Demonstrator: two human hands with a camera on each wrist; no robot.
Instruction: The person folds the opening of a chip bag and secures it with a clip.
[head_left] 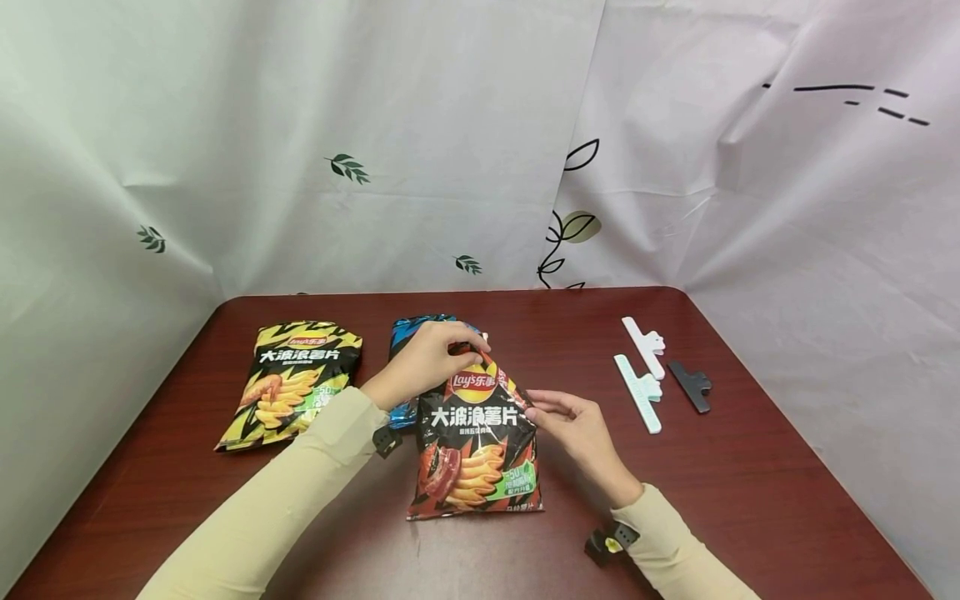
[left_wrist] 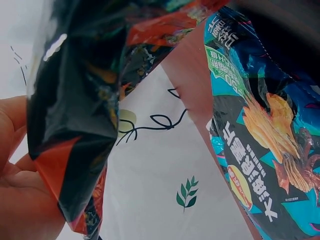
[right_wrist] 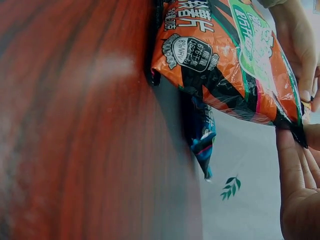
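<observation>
A red-and-black Lay's chip bag [head_left: 480, 433] stands tilted up at the middle of the table, its printed front toward me. My left hand [head_left: 438, 354] pinches the bag's top edge, where the upper part looks slanted. On the bag's right side, my right hand [head_left: 577, 425] pinches the edge between thumb and fingers. The bag's orange back [right_wrist: 225, 65] shows in the right wrist view, with both hands at its top end. A blue chip bag [head_left: 405, 337] lies behind, partly hidden by my left hand and the red bag.
To the left lies a yellow-and-black chip bag [head_left: 296, 383]. On the right side of the table are a white clip [head_left: 645, 346], a pale green clip [head_left: 639, 396] and a dark grey clip [head_left: 690, 386]. A patterned white curtain [head_left: 450, 125] surrounds the table.
</observation>
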